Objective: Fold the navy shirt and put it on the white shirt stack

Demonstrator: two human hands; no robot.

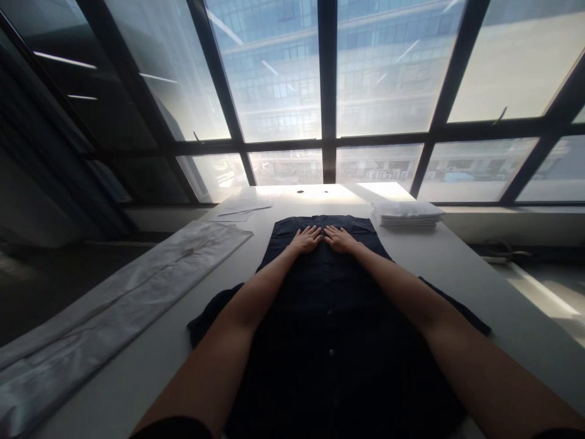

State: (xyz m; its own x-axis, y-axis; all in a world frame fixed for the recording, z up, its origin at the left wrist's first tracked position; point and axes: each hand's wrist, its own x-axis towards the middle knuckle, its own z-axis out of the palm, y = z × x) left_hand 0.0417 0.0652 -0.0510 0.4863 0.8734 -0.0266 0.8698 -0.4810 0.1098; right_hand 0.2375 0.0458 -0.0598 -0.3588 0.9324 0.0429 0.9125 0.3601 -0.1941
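A dark navy button-front shirt (329, 286) lies spread over the white table (406, 256), its short sleeves sticking out to both sides. Small buttons run down its middle. Toward the shirt's far end, my left hand (307, 239) rests flat on the cloth with its fingers stretched out. Close beside it, my right hand (339, 238) lies flat too, fingers spread, just right of the button line. Both arms reach forward over the garment, and neither hand grips anything. The shirt's near part is in deep shadow.
Along the table's left side stretches a long folded piece of white, shiny fabric (137, 299). Sheets of paper (242, 210) lie beyond it. A stack of folded white cloth (406, 214) sits at the far right. Large dark-framed windows (327, 91) rise behind the table.
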